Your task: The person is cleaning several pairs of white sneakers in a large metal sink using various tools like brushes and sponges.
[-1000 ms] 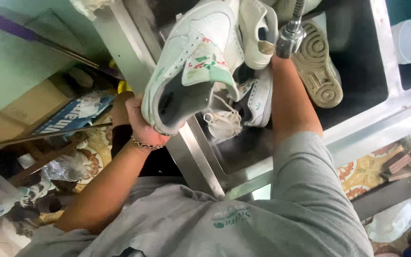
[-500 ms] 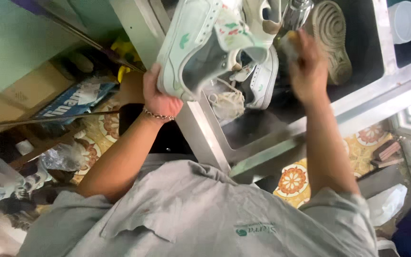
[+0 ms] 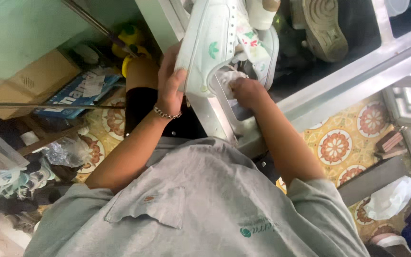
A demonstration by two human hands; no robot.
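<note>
The left hand is gripping the white sneaker by its side, fingers wrapped, while at four o'clock the right hand is pinching a white cloth inside it.

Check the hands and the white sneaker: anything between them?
Nothing visible. The left hand grips the white sneaker directly on its side, thumb on the upper. The right hand presses a white cloth into the shoe's opening, so only the cloth sits between that hand and the shoe's inside.

Head camera looks steeply down, close above sink.
</note>
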